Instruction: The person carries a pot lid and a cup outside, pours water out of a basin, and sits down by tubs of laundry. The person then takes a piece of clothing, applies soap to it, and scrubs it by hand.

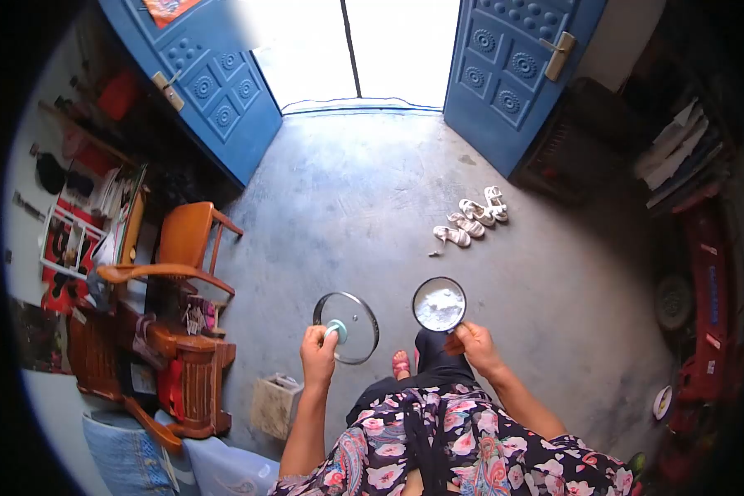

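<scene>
My left hand [317, 354] is closed around the pale green knob of a round glass lid [360, 332] with a metal rim. The lid is tilted on edge, out in front of my body. My right hand [478, 347] grips the near side of a round, dark-rimmed mug [414, 306], where a handle seems to be hidden by my fingers. White, lumpy contents [440, 309] show inside it; whether they are powder or foam I cannot tell. Lid and mug are held apart, with the floor showing between them.
Several pale sandals [467, 225] lie ahead on the concrete floor [347, 198]. Two blue doors [215, 91] stand open onto bright light. A wooden chair [186, 236] and a small box [276, 405] are at the left; a red vehicle-like object [711, 306] stands at the right.
</scene>
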The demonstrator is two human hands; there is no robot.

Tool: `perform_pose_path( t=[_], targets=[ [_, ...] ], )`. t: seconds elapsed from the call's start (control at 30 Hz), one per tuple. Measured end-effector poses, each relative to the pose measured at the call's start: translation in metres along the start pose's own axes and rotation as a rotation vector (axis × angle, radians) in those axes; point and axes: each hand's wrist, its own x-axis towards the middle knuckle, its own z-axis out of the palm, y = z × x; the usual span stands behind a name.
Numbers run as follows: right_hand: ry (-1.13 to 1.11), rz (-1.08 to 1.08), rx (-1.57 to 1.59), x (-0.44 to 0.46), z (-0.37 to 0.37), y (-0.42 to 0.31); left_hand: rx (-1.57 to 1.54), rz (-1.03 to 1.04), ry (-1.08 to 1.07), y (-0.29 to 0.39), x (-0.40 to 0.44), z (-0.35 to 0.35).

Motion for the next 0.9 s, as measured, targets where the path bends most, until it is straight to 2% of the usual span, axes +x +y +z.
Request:
perform_pose_path(
  t=[0.13, 0.27, 0.33, 0.5, 0.57, 0.7, 0.77, 0.83, 0.87, 0.9],
  targets=[
    [0.01, -0.021, -0.02, 0.11, -0.002, -0.032, -0.034, 0.001, -0.049, 0.019, 0.121, 0.034],
    [0.013, -0.002, -0.025, 0.228, -0.007, -0.079, -0.123, -0.064, 0.0, 0.021, 0.238, 0.068],
    [-0.005, -0.01, -0.038, 0.289, -0.008, -0.109, -0.221, -0.253, -0.009, 0.041, 0.29, 0.068],
    [-0.063, -0.003, -0.111, 0.417, 0.006, -0.189, -0.182, -0.085, 0.051, 0.074, 0.406, 0.05],
    [-0.097, -0.028, -0.145, 0.467, 0.013, -0.22, -0.129, -0.008, 0.185, 0.081, 0.452, 0.049],
    [-0.154, -0.027, -0.204, 0.568, 0.029, -0.254, -0.272, 0.031, 0.283, 0.087, 0.56, 0.056],
    [-0.164, 0.026, -0.138, 0.619, 0.043, -0.268, -0.272, 0.021, 0.26, 0.094, 0.631, 0.057],
    [-0.146, 0.02, -0.119, 0.668, 0.056, -0.286, -0.473, 0.058, 0.195, 0.102, 0.707, 0.06],
    [-0.13, 0.028, -0.122, 0.69, 0.056, -0.297, -0.555, -0.032, 0.125, 0.109, 0.747, 0.067],
    [-0.113, 0.048, -0.123, 0.71, 0.061, -0.312, -0.569, -0.03, 0.11, 0.118, 0.782, 0.073]
  ],
)
